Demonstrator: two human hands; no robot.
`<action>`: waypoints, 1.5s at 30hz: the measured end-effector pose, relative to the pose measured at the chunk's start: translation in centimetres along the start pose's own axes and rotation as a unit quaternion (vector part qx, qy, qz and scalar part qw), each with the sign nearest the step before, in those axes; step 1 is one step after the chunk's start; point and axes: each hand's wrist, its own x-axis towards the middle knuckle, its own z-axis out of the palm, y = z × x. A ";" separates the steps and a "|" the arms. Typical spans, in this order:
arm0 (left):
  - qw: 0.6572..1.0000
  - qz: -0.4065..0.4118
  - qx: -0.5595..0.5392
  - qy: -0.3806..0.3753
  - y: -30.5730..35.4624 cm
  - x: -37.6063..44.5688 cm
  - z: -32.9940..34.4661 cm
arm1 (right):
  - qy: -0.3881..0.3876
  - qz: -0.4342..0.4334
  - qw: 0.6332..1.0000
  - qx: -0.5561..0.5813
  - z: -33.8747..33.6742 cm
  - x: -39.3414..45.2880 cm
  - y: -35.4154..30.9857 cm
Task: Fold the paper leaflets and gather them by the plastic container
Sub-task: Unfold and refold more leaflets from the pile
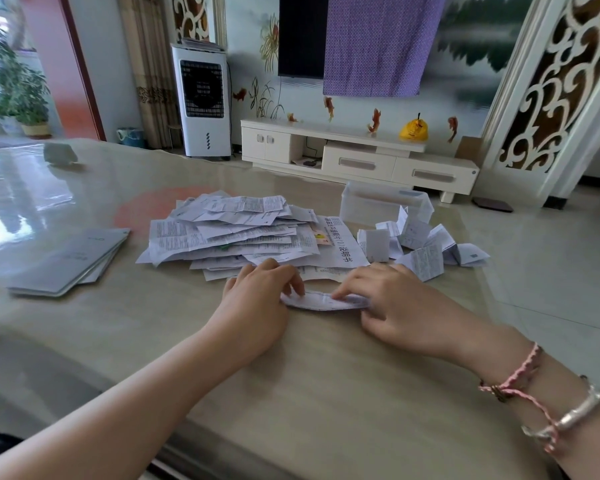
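- I have one leaflet [326, 301] flat on the desk [326, 375], just in front of the unfolded pile [229, 230].
- My left hand [257, 306] and right hand [392, 306] rest on its two ends, fingers [293, 282] pinching and pressing the paper.
- It looks thin, light and limp; I judge the edges the best place to hold, creasing gently.
- The folded leaflets [426, 249] lie beside the plastic container [381, 202].

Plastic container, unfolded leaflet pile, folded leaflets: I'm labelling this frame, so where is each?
plastic container [378, 202]: head view, front wall.
unfolded leaflet pile [229, 230]: head view, middle of the stack.
folded leaflets [426, 247]: head view, middle of the cluster.
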 end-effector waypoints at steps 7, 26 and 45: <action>0.993 0.033 -0.107 -0.036 0.7 0.3 0.4 | 0.056 0.023 0.982 0.178 -1.2 -0.2 -1.3; 0.985 -0.020 -0.172 0.017 -0.5 0.2 -0.1 | -0.019 0.176 0.972 0.155 1.5 2.9 -2.4; 0.995 -0.004 -0.081 -0.053 -0.1 0.3 0.1 | 0.023 0.146 0.980 0.130 1.7 1.0 -3.2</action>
